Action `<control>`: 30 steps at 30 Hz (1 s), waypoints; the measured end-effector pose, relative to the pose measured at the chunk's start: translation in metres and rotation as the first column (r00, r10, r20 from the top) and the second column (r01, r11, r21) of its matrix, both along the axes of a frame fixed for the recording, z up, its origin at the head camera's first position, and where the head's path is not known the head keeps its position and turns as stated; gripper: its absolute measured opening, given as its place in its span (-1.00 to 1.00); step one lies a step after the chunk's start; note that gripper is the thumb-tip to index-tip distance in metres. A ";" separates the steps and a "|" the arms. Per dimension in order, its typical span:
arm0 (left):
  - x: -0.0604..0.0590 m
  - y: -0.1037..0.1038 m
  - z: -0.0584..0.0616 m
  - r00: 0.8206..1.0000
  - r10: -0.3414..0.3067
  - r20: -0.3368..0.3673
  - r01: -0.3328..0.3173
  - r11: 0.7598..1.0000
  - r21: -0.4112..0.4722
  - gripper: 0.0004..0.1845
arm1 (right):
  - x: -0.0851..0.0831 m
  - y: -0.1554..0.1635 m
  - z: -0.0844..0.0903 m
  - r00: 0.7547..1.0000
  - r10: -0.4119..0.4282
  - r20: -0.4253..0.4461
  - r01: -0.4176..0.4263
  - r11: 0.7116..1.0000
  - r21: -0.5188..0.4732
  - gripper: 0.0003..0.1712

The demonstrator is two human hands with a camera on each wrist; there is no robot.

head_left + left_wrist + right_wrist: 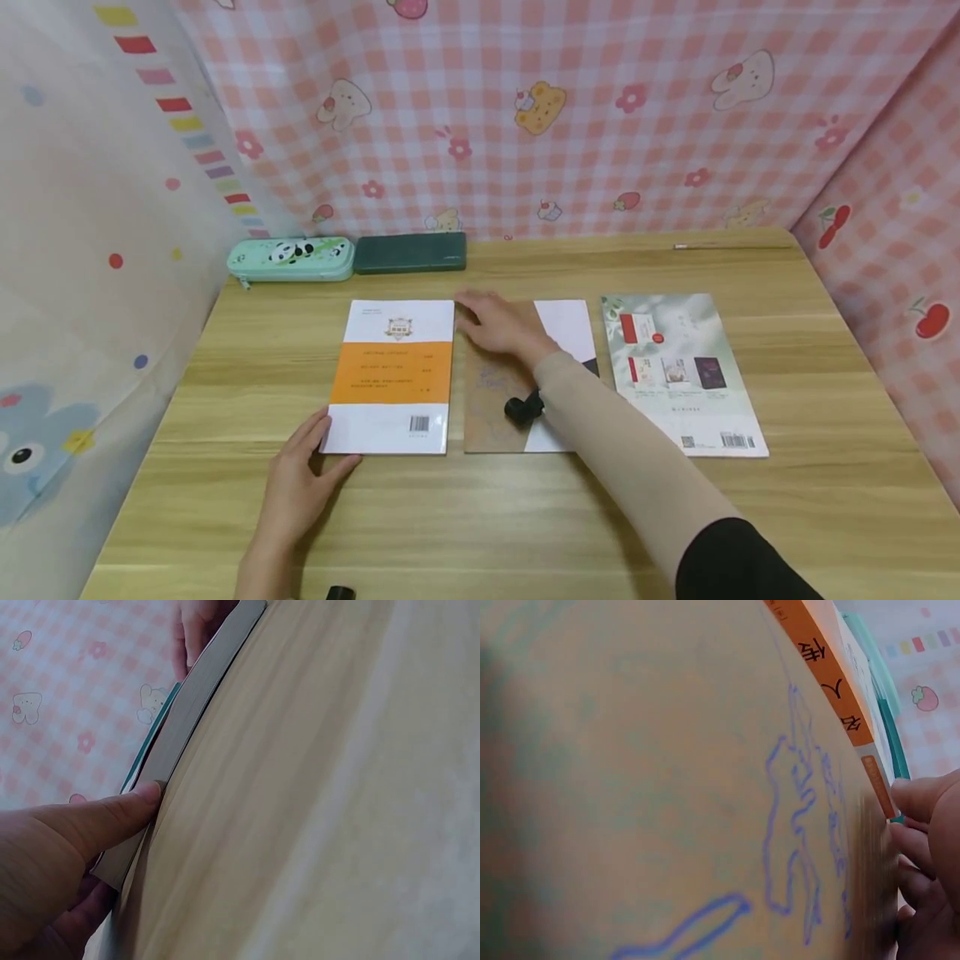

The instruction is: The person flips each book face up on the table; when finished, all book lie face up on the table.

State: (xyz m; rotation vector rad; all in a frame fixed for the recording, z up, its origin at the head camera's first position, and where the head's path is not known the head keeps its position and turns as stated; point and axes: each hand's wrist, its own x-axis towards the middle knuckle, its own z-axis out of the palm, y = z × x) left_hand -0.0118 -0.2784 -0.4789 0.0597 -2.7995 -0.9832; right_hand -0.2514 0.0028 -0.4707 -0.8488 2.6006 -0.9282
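A book [392,377] lies flat on a wooden tabletop [787,492], left of centre, its long axis running away from the person toward the back wall. Its cover faces up: white at the far end with a small emblem, a broad orange band across the middle with fine print, and white at the near end with a barcode by the right corner. The spine, on the right edge, is orange with dark characters. The left hand [300,479] sits at the book's near left corner, thumb pressed against the edge and fingers curled beneath the corner. The right hand [498,321] reaches across to the far right corner of the book, its fingers lightly bent and touching the top of the spine; whether they grip it is hard to tell. Just right of this book lies a brown book [495,392] with blue line drawing, under the right forearm, and farther right a pale green book [678,371] with small pictures and barcodes. Along the back edge sit a mint panda case [291,258] and a dark green case [410,252], side by side.
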 end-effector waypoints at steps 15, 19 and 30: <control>0.003 0.004 -0.001 1.000 -0.008 -0.010 0.008 1.000 -0.003 -0.27 | 0.001 -0.008 0.012 0.998 -0.026 0.054 0.036 0.984 -0.177 -0.35; 0.003 0.003 -0.001 0.999 -0.018 -0.029 0.018 1.000 -0.010 -0.27 | 0.001 -0.010 0.013 0.993 -0.034 0.117 0.064 0.962 -0.264 -0.37; 0.003 0.002 -0.001 0.999 -0.027 -0.019 0.027 1.000 0.013 -0.10 | -0.001 -0.013 0.016 0.997 -0.019 0.080 0.051 0.899 -0.434 -0.35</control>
